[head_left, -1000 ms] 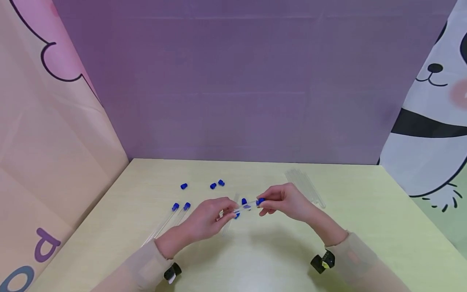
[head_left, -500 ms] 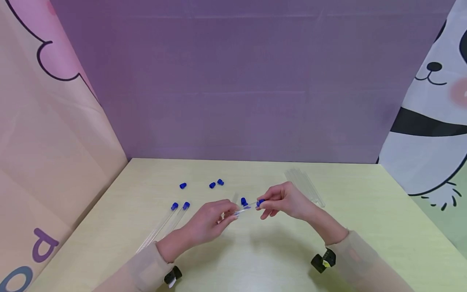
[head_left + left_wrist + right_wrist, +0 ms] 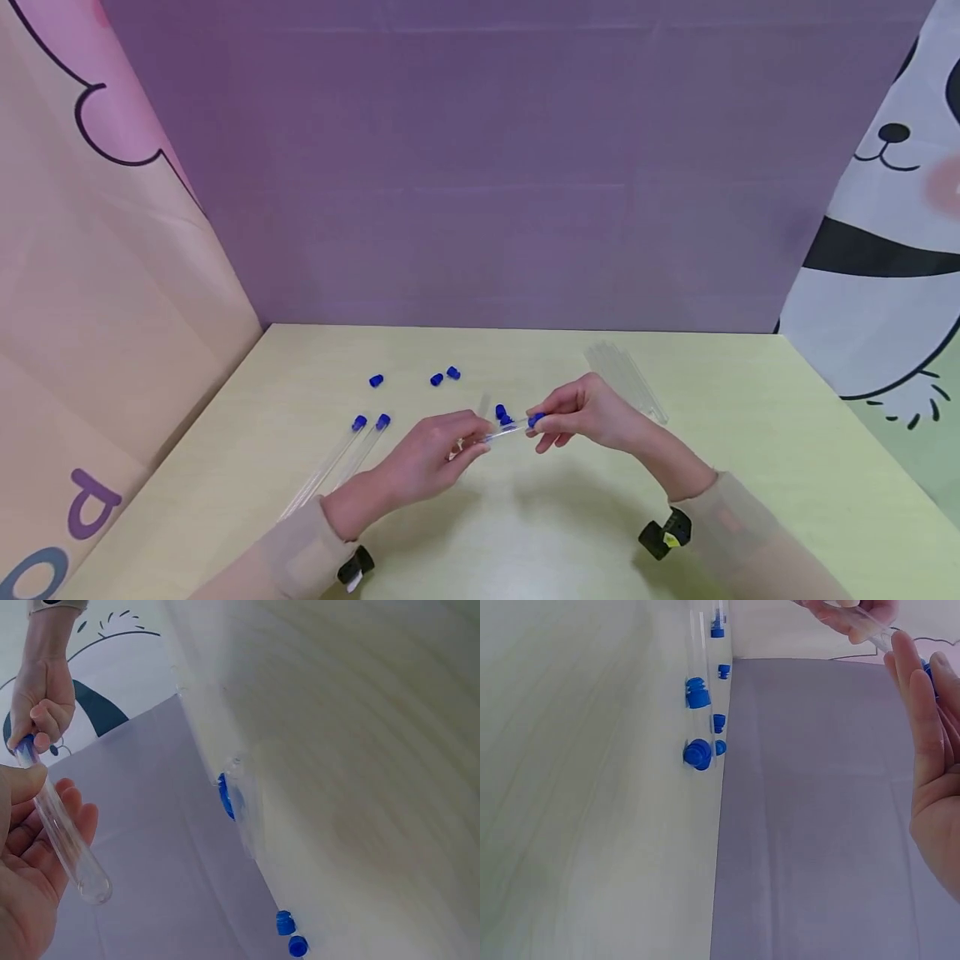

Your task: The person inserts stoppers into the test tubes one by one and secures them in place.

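Observation:
My left hand (image 3: 438, 450) holds a clear test tube (image 3: 71, 847) between thumb and fingers, its rounded end pointing back past the palm in the left wrist view. At the tube's other end, my right hand (image 3: 588, 414) pinches a blue cap (image 3: 536, 419) between thumb and index finger. The cap sits right at the tube's mouth, and the fingers partly cover it. The tube is tilted above the table, between the two hands. Behind it in the head view, loose blue caps (image 3: 501, 412) lie close together beside another clear tube (image 3: 484, 406).
Two tubes with blue caps (image 3: 360, 423) lie at the left by my forearm. Farther back are a single cap (image 3: 377, 381) and a pair of caps (image 3: 437, 379). A bundle of clear tubes (image 3: 626, 381) lies behind my right hand. A purple backdrop (image 3: 480, 183) rises at the table's far edge.
My left hand has shifted slightly left and down with the tube. The right hand stays nearly in place, its fingers still on the cap, which sits a touch lower.

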Demonstrator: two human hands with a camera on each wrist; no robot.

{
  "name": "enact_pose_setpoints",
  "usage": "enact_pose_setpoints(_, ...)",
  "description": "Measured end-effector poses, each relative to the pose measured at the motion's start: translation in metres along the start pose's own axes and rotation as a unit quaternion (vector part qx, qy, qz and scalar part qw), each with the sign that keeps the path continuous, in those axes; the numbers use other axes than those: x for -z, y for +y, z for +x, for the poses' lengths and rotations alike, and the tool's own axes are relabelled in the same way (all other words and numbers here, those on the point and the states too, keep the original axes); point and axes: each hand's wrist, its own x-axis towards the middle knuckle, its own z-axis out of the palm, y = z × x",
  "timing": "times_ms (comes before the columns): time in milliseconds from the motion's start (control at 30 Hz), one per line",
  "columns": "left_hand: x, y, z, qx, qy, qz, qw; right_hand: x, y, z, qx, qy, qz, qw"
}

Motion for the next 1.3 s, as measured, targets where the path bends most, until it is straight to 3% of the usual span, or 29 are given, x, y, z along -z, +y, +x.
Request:
enact_pose_setpoints(267, 0.000, 0.001, 0.002, 0.004, -0.012, 0.000, 0.9999, 0.005, 0.000, -0.006, 0.012, -0.018, -0.009, 1.000)
enact_pose_setpoints(767, 0.010, 0.002, -0.003, 0.026, -0.015, 0.038, 0.9988, -0.006, -0.008, -0.010, 0.014, 0.024, -0.061, 0.998)
enact_pose_setpoints(1067, 0.011, -0.001, -0.009, 0.016, -0.008, 0.083, 0.9964, -0.003, -0.005, -0.012, 0.017, 0.027, -0.073, 0.997)
enact_pose_setpoints(1300, 0.017, -0.005, -0.017, 0.042, -0.021, 0.105, 0.9934, 0.003, -0.002, -0.017, 0.014, 0.032, -0.121, 0.992)
